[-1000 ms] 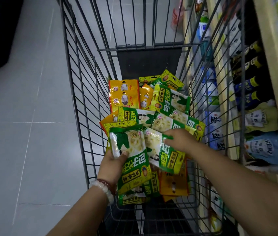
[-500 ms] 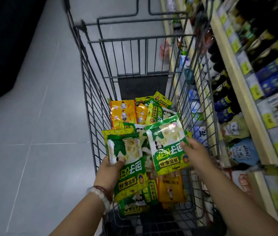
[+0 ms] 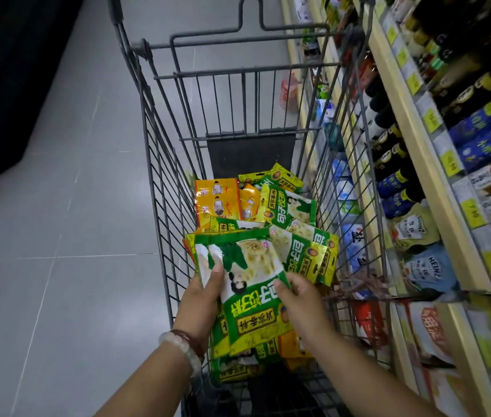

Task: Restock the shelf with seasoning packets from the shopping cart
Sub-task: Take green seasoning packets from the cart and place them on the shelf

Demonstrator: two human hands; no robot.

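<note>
The left hand (image 3: 200,299) and the right hand (image 3: 299,302) both hold the green packets (image 3: 250,284) between them, above the cart (image 3: 160,164).

Both forearms are bare, with no sleeves in sight. The left wrist carries two bracelets side by side: a pale, milky-white beaded bracelet (image 3: 178,352) of rounded, translucent beads, and a thinner dark red bracelet (image 3: 191,341) just beyond it, toward the left hand (image 3: 200,299). The right hand (image 3: 301,305) and wrist wear nothing.
</note>
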